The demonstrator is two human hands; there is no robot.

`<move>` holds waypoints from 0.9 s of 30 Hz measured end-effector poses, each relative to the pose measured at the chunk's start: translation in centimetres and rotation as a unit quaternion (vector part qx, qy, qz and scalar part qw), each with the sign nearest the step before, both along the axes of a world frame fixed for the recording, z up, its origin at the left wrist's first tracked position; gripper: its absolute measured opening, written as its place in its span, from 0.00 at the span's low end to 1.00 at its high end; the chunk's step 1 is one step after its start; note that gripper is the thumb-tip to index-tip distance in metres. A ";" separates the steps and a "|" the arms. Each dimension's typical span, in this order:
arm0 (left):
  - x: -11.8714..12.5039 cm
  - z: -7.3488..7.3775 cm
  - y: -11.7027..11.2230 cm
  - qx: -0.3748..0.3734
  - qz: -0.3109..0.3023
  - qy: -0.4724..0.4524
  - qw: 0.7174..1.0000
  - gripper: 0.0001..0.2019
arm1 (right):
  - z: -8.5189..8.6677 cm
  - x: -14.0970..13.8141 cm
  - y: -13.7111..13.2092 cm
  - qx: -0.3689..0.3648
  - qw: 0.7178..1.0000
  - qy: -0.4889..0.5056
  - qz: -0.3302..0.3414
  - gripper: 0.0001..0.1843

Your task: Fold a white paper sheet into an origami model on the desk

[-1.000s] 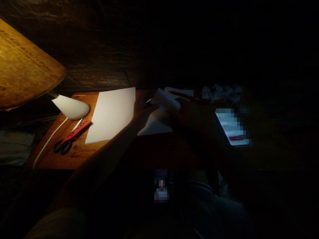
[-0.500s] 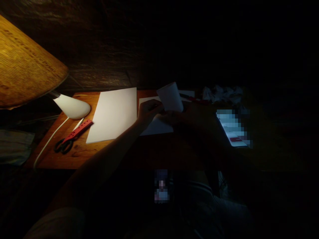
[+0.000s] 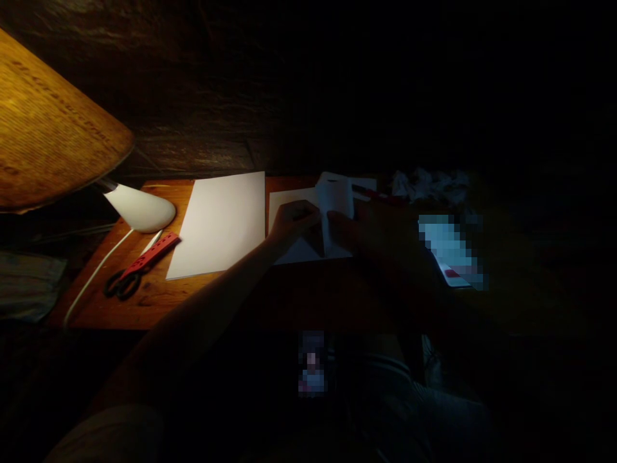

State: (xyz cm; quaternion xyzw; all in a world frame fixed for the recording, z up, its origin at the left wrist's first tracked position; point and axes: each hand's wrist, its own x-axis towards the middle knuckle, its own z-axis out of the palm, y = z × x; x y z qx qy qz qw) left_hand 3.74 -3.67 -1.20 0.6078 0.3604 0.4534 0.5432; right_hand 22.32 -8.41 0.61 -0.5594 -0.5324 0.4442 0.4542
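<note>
Paper (image 3: 335, 209): folded white sheet, raised between your hands
Left hand (image 3: 294, 220): fingers curled against it, grip unclear
Right hand (image 3: 361, 231): fingers stretched onto its right edge, grip unclear

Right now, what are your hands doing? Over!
Left hand on the folded white paper. Right hand at its raised flap, in shadow. Red-and-black scissors off to the left, not in the way.
</note>
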 end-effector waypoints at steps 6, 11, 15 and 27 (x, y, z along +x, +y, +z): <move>0.0 0.0 0.1 -0.019 -0.004 -0.006 1.000 0.11 | -0.3 0.1 0.0 0.000 0.999 0.035 0.003 0.23; 0.0 -0.1 0.3 -0.003 -0.003 -0.007 1.000 0.11 | 0.3 -0.2 -0.2 -0.013 0.999 0.033 -0.020 0.28; 0.0 -0.3 0.4 0.019 0.002 0.001 1.000 0.10 | 0.3 -0.3 0.0 -0.007 0.999 0.038 -0.025 0.26; 0.3 0.3 -0.3 -0.034 0.006 -0.003 0.999 0.09 | 0.4 -0.4 -0.2 0.013 0.998 0.014 -0.056 0.29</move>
